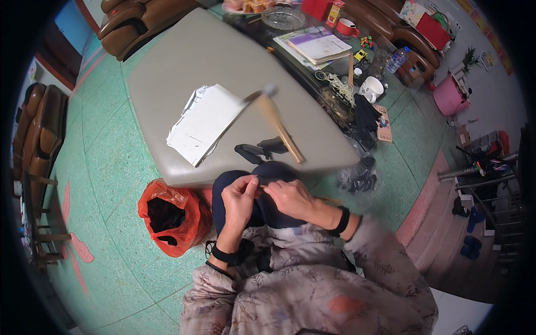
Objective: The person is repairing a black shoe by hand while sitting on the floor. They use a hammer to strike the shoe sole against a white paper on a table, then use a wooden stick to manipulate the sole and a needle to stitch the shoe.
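Note:
My left hand (239, 200) and my right hand (290, 197) meet above my dark-clad knees (273, 171), both with fingers pinched together. Whatever sits between the fingertips is too small and too covered to name. A thin tan strip shows past the right wrist, and I cannot tell whether that hand holds it. Just beyond my hands, dark flat pieces (252, 152) lie on the grey padded surface (167, 67). A hammer (281, 131) with a wooden handle rests partly over them, its head away from me. To its left is a stack of white sheets (202, 124) with ragged edges.
An orange-red plastic bag (192, 223) with dark contents stands open on the green floor, left of my knees. The dark table (304, 70) at far right carries notebooks (318, 44), a white mug (371, 88), a glass ashtray (283, 18) and cords. Brown sofas stand behind.

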Demonstrator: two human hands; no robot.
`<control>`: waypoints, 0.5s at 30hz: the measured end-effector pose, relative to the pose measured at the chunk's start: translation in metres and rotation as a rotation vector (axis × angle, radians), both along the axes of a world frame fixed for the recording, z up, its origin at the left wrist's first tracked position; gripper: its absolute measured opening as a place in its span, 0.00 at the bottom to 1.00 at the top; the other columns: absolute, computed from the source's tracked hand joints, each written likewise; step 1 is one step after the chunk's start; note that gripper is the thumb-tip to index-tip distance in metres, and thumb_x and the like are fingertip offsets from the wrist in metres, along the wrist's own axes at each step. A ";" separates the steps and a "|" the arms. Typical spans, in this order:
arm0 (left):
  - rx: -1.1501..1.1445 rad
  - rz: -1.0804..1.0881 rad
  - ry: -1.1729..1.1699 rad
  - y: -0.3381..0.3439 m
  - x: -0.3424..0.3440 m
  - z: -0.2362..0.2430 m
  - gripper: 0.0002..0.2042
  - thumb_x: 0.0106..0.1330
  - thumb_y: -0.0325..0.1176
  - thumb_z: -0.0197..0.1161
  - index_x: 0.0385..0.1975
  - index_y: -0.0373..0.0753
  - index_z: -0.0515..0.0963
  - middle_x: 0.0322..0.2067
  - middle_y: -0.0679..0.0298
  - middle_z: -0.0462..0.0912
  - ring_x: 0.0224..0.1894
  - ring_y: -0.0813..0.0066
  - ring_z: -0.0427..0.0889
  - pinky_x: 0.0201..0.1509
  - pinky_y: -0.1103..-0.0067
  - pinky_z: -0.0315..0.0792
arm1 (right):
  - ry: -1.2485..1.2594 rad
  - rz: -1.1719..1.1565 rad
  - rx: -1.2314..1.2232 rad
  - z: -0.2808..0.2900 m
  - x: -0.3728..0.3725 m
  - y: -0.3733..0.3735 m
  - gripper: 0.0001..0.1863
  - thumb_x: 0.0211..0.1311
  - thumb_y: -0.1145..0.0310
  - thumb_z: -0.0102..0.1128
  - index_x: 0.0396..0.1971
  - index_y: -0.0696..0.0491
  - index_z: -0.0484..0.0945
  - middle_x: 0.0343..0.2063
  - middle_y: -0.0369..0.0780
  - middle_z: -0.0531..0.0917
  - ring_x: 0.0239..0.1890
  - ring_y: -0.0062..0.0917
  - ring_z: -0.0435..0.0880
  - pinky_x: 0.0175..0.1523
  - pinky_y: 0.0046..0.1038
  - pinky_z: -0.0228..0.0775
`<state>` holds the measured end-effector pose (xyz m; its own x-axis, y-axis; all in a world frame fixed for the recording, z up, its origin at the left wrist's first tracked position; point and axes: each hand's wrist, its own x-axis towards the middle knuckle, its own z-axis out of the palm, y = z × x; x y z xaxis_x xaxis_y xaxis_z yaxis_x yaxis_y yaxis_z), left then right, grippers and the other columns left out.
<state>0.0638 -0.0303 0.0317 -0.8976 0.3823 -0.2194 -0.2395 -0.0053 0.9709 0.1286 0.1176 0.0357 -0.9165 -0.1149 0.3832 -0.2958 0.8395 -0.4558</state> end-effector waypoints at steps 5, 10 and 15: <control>0.232 0.084 -0.192 0.000 -0.008 0.006 0.07 0.63 0.30 0.60 0.34 0.32 0.78 0.25 0.67 0.79 0.24 0.81 0.76 0.29 0.85 0.70 | -0.165 -0.025 -0.402 0.003 -0.016 0.010 0.12 0.61 0.68 0.53 0.21 0.59 0.72 0.17 0.43 0.77 0.20 0.36 0.77 0.24 0.32 0.66; 0.269 0.144 -0.104 0.000 -0.002 0.002 0.06 0.62 0.28 0.60 0.34 0.32 0.79 0.26 0.67 0.79 0.26 0.83 0.74 0.32 0.86 0.69 | -0.505 -0.043 -0.765 0.013 -0.016 0.014 0.11 0.60 0.66 0.54 0.24 0.59 0.75 0.18 0.47 0.76 0.19 0.37 0.75 0.26 0.30 0.65; 0.103 0.190 0.049 0.001 0.004 0.012 0.07 0.61 0.27 0.61 0.34 0.31 0.80 0.26 0.68 0.79 0.26 0.85 0.72 0.32 0.87 0.67 | -0.254 -0.076 -0.530 0.025 -0.010 0.012 0.09 0.57 0.68 0.59 0.24 0.58 0.74 0.18 0.45 0.76 0.19 0.38 0.75 0.24 0.31 0.66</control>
<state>0.0679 -0.0292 0.0437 -0.9644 0.2230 -0.1425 -0.1774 -0.1455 0.9733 0.1189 0.1299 0.0603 -0.9852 0.1022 0.1375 -0.0700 0.4923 -0.8676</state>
